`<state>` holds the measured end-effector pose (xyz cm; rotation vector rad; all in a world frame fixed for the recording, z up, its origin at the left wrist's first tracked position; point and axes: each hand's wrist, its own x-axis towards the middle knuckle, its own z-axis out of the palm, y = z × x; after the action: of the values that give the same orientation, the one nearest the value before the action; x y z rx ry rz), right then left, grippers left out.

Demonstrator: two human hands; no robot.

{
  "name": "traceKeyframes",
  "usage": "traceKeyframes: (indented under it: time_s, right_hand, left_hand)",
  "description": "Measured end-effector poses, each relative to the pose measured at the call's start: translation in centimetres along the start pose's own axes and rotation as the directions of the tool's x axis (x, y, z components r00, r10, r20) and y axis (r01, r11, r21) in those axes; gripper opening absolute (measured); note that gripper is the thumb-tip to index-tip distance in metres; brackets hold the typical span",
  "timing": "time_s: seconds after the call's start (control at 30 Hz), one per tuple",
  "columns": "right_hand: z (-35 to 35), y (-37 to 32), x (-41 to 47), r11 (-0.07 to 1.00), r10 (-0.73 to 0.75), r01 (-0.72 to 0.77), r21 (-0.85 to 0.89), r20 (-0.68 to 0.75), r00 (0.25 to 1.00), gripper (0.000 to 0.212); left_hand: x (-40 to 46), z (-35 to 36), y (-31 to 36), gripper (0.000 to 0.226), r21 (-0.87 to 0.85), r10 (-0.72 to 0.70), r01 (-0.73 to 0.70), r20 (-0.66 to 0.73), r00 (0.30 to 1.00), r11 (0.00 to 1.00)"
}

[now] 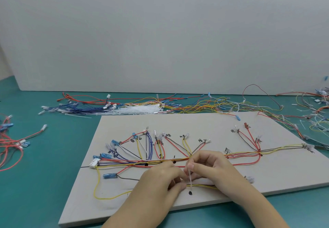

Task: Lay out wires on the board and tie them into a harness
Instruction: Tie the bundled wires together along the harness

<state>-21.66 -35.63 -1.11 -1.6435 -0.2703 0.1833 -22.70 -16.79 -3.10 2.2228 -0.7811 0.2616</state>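
A grey board lies flat on the teal table, marked with black handwriting and dots. Coloured wires with blue and clear terminals fan out over it and merge into one long horizontal bundle. A white connector ends the bundle at the left. At the board's front middle, my left hand and my right hand meet over a yellow wire. Both pinch a thin white cable tie that stands upright around that wire.
Loose wires and a heap of white cable ties lie behind the board along a pale wall. More red wires lie at the left, and tangled wires at the far right.
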Motion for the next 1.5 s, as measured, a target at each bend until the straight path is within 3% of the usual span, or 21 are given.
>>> traceKeyframes:
  time_s: [0.17,0.33,0.5,0.63,0.8,1.03,1.23,1.5]
  right_hand:
    - [0.0,-0.2,0.0,1.0,-0.021,0.021,-0.01,0.025,0.999,0.009]
    - [0.1,-0.2,0.0,0.996,-0.048,0.05,-0.079,0.024,0.999,0.008]
    - [0.2,0.1,-0.1,0.993,-0.081,0.081,-0.087,0.003,0.997,0.009]
    - [0.1,0.6,-0.2,0.989,-0.105,0.102,-0.11,-0.023,0.994,0.016]
    - [0.2,0.6,-0.2,0.984,-0.089,0.088,-0.153,-0.002,0.996,0.013]
    - [0.4,0.3,-0.5,0.992,-0.041,0.048,-0.116,0.065,0.997,0.012]
    - [0.5,0.2,-0.7,0.998,-0.035,0.041,-0.055,0.113,0.993,0.011]
    - [0.3,-0.2,-0.9,0.988,-0.093,0.104,-0.112,0.101,0.991,0.012]
  left_hand:
    - [0.1,0.0,0.3,0.009,0.01,-0.046,0.046,0.037,0.998,0.999]
    - [-0.1,0.2,0.4,0.015,-0.155,-0.167,0.166,0.011,0.986,0.974]
    - [-0.1,0.0,0.4,0.017,-0.196,-0.146,0.146,0.011,0.989,0.97]
    - [-0.2,-0.2,0.6,0.016,-0.14,-0.093,0.098,0.041,0.995,0.985]
    - [-0.5,0.4,1.0,0.027,-0.073,-0.085,0.084,-0.018,0.996,0.994]
    - [0.5,0.4,0.8,0.012,0.002,-0.092,0.092,-0.026,0.995,0.996]
    - [0.0,0.6,0.9,0.029,0.055,-0.152,0.155,-0.064,0.986,0.986]
    - [-0.7,0.6,1.3,0.034,0.17,-0.064,0.086,-0.134,0.989,0.982]
